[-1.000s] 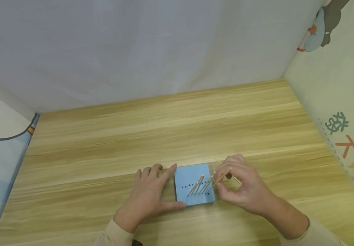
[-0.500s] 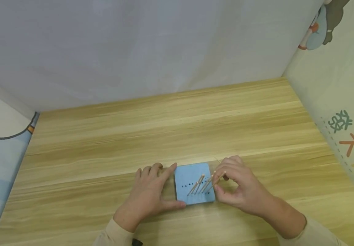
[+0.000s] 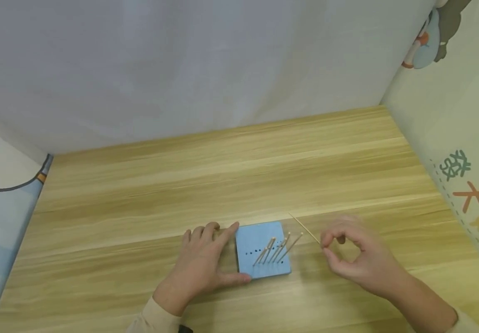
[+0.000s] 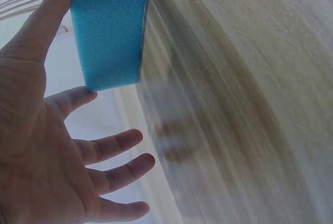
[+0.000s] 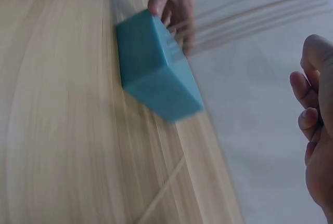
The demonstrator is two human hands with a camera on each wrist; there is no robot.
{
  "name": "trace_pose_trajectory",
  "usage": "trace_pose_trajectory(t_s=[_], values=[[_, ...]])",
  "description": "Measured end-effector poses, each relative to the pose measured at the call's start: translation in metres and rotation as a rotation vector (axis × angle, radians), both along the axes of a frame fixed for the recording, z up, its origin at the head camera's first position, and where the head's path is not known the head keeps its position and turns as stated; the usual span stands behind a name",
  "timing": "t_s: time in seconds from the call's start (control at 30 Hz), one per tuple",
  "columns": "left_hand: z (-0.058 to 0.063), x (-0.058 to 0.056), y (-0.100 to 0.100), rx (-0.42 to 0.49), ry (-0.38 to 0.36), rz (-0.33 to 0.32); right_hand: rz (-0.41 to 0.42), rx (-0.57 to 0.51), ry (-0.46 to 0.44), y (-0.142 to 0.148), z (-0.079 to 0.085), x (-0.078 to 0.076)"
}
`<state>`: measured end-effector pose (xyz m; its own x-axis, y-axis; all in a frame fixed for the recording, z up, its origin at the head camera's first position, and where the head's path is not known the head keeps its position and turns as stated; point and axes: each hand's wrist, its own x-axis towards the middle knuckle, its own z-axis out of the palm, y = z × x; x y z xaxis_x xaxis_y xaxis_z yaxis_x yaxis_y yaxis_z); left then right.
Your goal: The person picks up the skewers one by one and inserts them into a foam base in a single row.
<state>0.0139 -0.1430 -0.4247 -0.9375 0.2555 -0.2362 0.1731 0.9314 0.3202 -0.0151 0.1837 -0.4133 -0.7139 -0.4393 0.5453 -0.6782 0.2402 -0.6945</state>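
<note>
A light blue foam block (image 3: 258, 231) with rows of small dark holes lies on the table. Several thin wooden sticks (image 3: 291, 247) stand in its front row, leaning right. My left hand (image 3: 199, 263) steadies the block's left side, index fingertip at the far corner and thumb at the near one; its other fingers spread out, as the left wrist view shows. To the right, my right hand (image 3: 360, 256) has loosely curled fingers and nothing between them. A loose wooden stick (image 3: 304, 229) lies on the table, its near end overlapped by the right fingertips in the head view.
The wood-grain table (image 3: 181, 185) runs back to a pale curtain (image 3: 206, 69). A printed wall panel (image 3: 439, 115) borders the right side, and another (image 3: 6, 222) the left. A small dark object (image 3: 185, 329) shows by the left sleeve.
My right hand has let go of the rightmost stick, which now stands in the block, and has moved right to the loose stick's end. The left hand and block have stayed put.
</note>
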Motion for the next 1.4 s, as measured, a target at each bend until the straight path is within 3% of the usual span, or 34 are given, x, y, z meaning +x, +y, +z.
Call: trace_pose_trajectory(t_s=[0.2,0.37,0.63,0.83,1.03,1.23,1.4], values=[[-0.003,-0.008,0.002,0.005,0.002,-0.014,-0.12,0.051,-0.028,0.038,0.004,0.003],[-0.006,-0.015,0.003,0.008,0.0,-0.021,-0.235,0.197,-0.063,0.043,0.009,-0.001],[-0.008,-0.023,0.001,0.01,0.009,-0.039,-0.338,0.699,-0.056,0.018,0.009,-0.022],[-0.009,-0.03,-0.001,0.013,0.013,-0.052,-0.351,0.911,-0.114,-0.003,-0.011,-0.029],[-0.009,-0.032,0.0,0.006,0.011,-0.061,-0.377,1.011,-0.169,-0.01,-0.031,-0.029],[-0.009,-0.032,0.002,0.007,0.011,-0.05,-0.419,1.019,-0.06,-0.011,-0.037,-0.03],[-0.008,-0.032,0.005,0.001,0.013,-0.05,-0.428,1.029,-0.025,-0.01,-0.039,-0.031]])
